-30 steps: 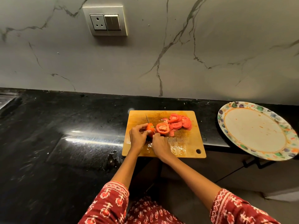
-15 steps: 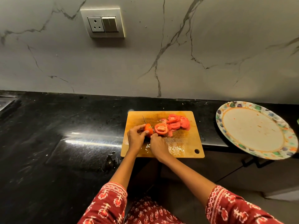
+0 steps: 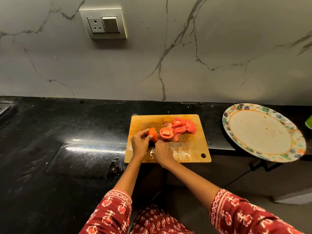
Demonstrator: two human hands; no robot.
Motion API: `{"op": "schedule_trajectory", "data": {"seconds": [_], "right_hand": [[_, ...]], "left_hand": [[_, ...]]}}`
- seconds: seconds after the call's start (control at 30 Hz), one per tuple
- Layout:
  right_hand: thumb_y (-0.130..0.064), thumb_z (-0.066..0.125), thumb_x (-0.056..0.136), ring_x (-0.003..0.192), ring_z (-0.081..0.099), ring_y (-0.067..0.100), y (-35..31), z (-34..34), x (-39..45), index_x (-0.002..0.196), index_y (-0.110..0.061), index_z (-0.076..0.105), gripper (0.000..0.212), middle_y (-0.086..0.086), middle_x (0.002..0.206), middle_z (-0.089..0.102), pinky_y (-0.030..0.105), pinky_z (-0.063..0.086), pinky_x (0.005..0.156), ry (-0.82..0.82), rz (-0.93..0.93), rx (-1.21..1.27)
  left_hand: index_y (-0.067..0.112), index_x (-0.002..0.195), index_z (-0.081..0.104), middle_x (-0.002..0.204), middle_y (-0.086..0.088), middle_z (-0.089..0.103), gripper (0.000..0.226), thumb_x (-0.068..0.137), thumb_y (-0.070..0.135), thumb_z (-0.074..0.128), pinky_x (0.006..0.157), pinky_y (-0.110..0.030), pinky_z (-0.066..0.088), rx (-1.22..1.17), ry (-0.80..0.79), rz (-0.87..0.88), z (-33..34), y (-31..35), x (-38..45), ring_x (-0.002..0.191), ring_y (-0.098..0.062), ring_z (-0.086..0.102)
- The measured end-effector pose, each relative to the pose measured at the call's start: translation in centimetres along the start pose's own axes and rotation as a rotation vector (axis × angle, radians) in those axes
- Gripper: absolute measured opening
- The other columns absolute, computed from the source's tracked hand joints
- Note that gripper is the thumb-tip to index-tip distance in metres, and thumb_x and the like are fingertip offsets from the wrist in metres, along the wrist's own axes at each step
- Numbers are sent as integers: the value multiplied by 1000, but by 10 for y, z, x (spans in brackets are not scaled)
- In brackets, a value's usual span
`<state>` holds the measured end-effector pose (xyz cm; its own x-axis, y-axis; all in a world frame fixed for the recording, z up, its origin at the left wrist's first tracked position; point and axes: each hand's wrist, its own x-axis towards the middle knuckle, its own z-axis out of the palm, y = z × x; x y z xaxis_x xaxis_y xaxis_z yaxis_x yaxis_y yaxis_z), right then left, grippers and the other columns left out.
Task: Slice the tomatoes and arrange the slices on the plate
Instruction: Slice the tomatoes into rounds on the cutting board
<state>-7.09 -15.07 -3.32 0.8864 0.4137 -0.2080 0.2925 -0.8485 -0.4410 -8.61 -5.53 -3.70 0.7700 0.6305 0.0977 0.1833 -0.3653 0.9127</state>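
While left hand (image 3: 140, 144) grips tomato (image 3: 152, 136), right hand (image 3: 163, 153) cuts.

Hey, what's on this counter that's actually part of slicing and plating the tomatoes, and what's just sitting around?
Part of the job: tomato end piece, cut slices, cutting board, plate, left hand, right hand.

Just there: wall socket, green object at right edge.

Wall: grey marble-look slab (image 3: 185, 56) with dark veins running across it
Socket: steel plate (image 3: 103, 24) sitting on the wall, upper left, carrying one outlet and one switch
Counter: polished black stone (image 3: 50, 141) catching a streak of light
Below the counter: dark cabinet fronts (image 3: 219, 168) showing, right of centre
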Motion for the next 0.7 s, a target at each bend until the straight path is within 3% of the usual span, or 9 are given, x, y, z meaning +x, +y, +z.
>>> {"op": "schedule_trajectory", "data": {"seconds": [0.17,0.7], "right_hand": [[-2,33,96,101,61,32,19,5,-24,116,-1,49,25,16,110,62,34,42,70,1,-29,-102],[-4,33,96,95,64,31,48,2,-56,112,-4,45,21,13,103,64,36,48,70,19,-58,-196]], "left_hand": [[0,115,62,113,-14,65,38,78,2,69,88,-24,48,-21,4,-14,0,-2,1,105,-21,61],[-1,116,62,113,-15,66,37,79,4,69,86,-22,47,-8,-43,10,-7,-3,0,101,-18,62]]}}
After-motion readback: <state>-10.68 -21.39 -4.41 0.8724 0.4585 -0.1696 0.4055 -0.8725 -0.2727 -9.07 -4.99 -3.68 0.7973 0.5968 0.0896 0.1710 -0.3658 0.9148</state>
